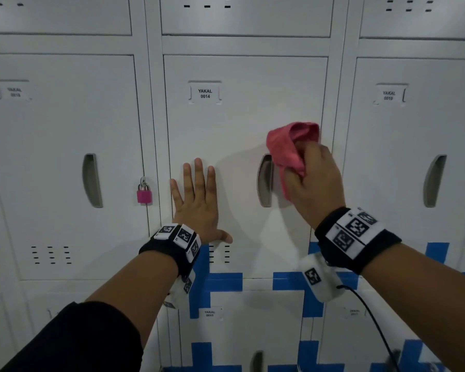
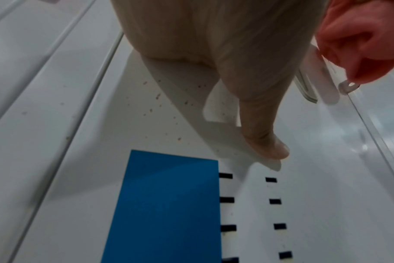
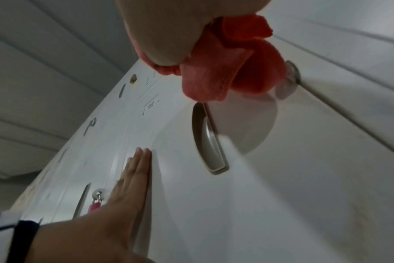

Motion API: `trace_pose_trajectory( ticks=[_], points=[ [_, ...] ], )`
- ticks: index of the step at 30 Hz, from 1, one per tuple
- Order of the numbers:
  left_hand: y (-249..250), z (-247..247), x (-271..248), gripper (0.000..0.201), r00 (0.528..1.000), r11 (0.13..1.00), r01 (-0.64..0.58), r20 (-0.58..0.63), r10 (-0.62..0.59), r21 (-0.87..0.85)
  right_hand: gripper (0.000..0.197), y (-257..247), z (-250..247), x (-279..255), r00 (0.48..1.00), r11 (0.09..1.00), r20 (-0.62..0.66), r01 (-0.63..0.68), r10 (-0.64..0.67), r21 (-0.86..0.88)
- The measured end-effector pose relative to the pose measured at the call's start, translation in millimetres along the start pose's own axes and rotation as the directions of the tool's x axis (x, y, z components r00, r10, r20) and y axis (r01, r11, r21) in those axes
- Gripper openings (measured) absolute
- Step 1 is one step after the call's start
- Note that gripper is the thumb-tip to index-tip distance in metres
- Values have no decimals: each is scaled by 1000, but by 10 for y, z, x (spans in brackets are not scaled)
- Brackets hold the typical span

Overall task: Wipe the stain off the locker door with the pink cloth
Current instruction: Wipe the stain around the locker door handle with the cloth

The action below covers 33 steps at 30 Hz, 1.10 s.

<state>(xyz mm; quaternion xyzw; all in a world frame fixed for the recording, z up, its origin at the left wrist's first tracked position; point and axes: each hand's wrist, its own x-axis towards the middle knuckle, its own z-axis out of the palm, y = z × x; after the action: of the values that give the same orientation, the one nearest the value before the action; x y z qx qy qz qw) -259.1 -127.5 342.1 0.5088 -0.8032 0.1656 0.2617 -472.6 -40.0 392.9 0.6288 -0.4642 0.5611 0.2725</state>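
The white locker door [image 1: 234, 124] labelled YAKAL 0014 fills the middle of the head view. My right hand [image 1: 313, 181] grips the bunched pink cloth [image 1: 290, 146] against the door, just right of its recessed handle [image 1: 265, 181]. The cloth [image 3: 232, 67] hangs from my palm above the handle [image 3: 208, 142] in the right wrist view. My left hand [image 1: 196, 200] lies flat on the door's left side, fingers straight and pointing up. Small brown specks [image 2: 160, 105] dot the door beside my left thumb [image 2: 265, 138] in the left wrist view.
A pink padlock [image 1: 144, 194] hangs on the neighbouring left locker. Blue tape strips [image 1: 218, 280] mark the lower door edge and the lockers below. Vent slots [image 1: 219, 253] sit under my left hand. A black cable [image 1: 371, 318] trails from my right wrist.
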Motion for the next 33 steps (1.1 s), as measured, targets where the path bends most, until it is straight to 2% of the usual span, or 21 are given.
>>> trace_pose_trajectory(
  ticks=[1,3,5,8,11,13,15,18,21,24,28,29,31,33],
  points=[
    [2,-3,-3,166,1000,1000,2,4,-2,-1,31,-19,45,50,1000,998,4,-26,26,57],
    [11,-11,-11,165,1000,1000,4,16,-4,-4,39,-31,194,110,993,995,113,-34,24,91],
    [23,-26,-19,165,1000,1000,7,22,-7,-10,42,-46,367,56,968,998,246,55,-56,13],
    [20,-35,-22,165,1000,1000,5,22,-5,-11,38,-22,533,-155,923,968,346,223,-171,-118],
    [16,-44,-22,166,1000,1000,-13,26,14,-26,30,113,562,-359,819,911,496,395,-289,-120],
    [27,-42,-22,167,1000,999,-17,22,18,-36,31,230,510,-492,728,870,597,484,-337,-99],
    [30,-45,-26,167,1000,999,-14,21,15,-38,37,298,427,-591,661,834,647,548,-379,-71],
    [16,-53,-39,168,999,999,-18,26,19,-34,40,323,288,-653,603,778,670,625,-432,-61],
    [14,-52,-41,167,999,999,-17,41,18,-31,43,460,181,-785,566,779,707,627,-425,-34],
    [14,-52,-36,167,999,1000,-16,37,17,-24,44,682,91,-1005,571,810,724,585,-386,-29],
    [14,-56,-39,167,999,1000,-13,35,14,-28,40,807,3,-1105,570,811,713,585,-408,-3],
    [14,-57,-39,167,999,999,-13,34,14,-29,35,783,-5,-1079,600,823,679,568,-423,11],
    [20,-54,-36,168,999,999,-10,36,11,-32,23,637,-13,-927,741,880,531,474,-412,22],
    [19,-51,-37,168,999,1000,-4,35,5,-30,25,427,7,-624,872,926,333,377,-360,15]
  ],
)
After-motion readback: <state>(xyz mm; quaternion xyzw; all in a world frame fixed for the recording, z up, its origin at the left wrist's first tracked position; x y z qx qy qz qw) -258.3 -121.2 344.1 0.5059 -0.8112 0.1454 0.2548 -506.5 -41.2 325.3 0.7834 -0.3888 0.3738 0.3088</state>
